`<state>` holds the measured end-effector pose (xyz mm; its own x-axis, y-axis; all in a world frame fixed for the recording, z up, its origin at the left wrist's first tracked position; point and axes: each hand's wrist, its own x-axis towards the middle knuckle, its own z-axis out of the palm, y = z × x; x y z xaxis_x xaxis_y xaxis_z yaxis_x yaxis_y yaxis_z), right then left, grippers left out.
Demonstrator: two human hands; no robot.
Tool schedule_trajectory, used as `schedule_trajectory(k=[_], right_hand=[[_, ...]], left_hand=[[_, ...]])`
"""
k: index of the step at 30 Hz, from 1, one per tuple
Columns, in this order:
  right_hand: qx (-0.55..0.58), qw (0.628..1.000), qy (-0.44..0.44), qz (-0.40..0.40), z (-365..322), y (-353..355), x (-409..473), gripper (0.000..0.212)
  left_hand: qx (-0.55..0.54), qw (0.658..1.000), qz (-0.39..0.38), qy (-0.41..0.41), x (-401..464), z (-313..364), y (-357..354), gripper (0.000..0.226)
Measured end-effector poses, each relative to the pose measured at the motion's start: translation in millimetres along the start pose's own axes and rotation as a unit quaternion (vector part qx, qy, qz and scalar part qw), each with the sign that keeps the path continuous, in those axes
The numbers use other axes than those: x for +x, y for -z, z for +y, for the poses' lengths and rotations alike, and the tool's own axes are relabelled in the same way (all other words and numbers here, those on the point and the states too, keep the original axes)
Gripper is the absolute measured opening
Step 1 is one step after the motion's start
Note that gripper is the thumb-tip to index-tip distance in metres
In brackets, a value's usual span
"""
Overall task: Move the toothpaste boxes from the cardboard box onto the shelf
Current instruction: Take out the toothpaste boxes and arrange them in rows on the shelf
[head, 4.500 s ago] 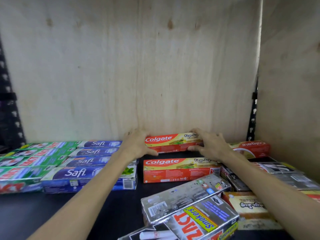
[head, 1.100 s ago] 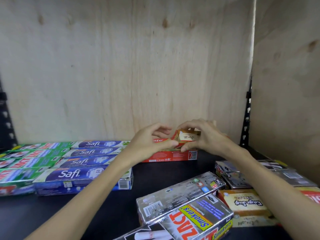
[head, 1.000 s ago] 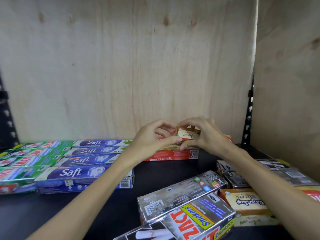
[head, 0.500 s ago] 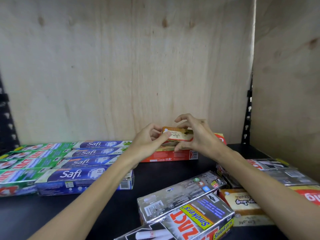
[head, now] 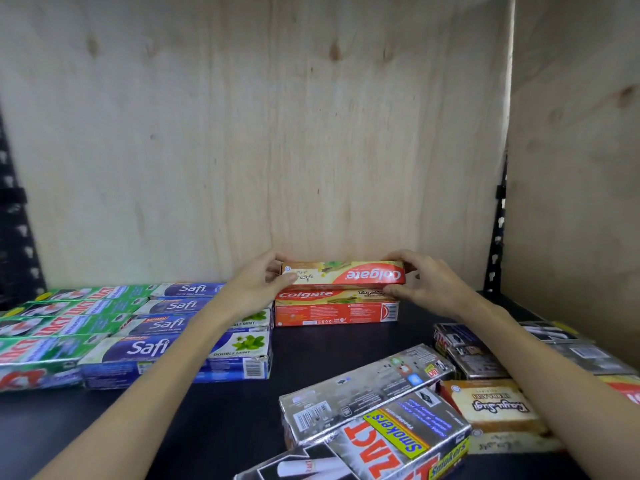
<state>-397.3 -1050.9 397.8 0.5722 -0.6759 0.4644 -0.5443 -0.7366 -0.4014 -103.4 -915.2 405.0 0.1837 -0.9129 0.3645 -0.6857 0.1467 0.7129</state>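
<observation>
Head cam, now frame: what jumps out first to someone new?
Dead centre, the left hand and right hand hold a red Colgate box by its ends, logo upside down, over another Colgate box at the plywood back wall. Left of it lie rows of blue Safi boxes. Silver Zact Smokers boxes lie askew at front right.

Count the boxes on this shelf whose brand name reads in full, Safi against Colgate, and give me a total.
Safi boxes: 4
Colgate boxes: 2, the upside-down Colgate box gripped by the left hand and right hand, and the lower Colgate box under it
Total: 6
</observation>
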Motion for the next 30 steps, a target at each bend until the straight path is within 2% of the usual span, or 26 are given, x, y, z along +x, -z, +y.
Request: schedule_trajectory(k=[6, 11, 13, 16, 20, 24, 30], right_hand=[[0.027, 0.999, -0.013, 0.012, 3.2, 2.8, -1.2, 0.052], [0.066, 0.997, -0.023, 0.035, 1.0, 4.1, -1.2, 0.046], [0.074, 0.996, -0.027, 0.038, -0.4, 4.5, -2.6, 0.044], [0.092, 0.995, -0.031, 0.032, -4.4, 5.0, -6.6, 0.044], [0.083, 0.996, -0.032, 0.003, -7.4, 6.0, -9.2, 0.038], [0.097, 0.993, -0.047, -0.039, -6.6, 8.5, -10.8, 0.057], [0.13, 0.99, -0.043, -0.026, 0.3, 7.3, -9.8, 0.072]], left_hand=[[0.088, 0.995, 0.0, -0.056, 0.9, -0.7, -1.3, 0.049], [0.081, 0.994, 0.057, -0.043, 2.5, 1.2, -4.2, 0.029], [0.098, 0.992, 0.065, -0.047, 2.4, 0.9, -3.8, 0.028], [0.15, 0.985, 0.07, -0.044, 3.1, -3.2, -6.1, 0.043], [0.234, 0.966, 0.109, -0.028, 9.3, -14.4, -4.8, 0.076], [0.283, 0.952, 0.119, 0.007, 10.4, -12.6, -9.0, 0.065], [0.284, 0.944, 0.164, 0.02, 8.2, -9.5, -13.6, 0.051]])
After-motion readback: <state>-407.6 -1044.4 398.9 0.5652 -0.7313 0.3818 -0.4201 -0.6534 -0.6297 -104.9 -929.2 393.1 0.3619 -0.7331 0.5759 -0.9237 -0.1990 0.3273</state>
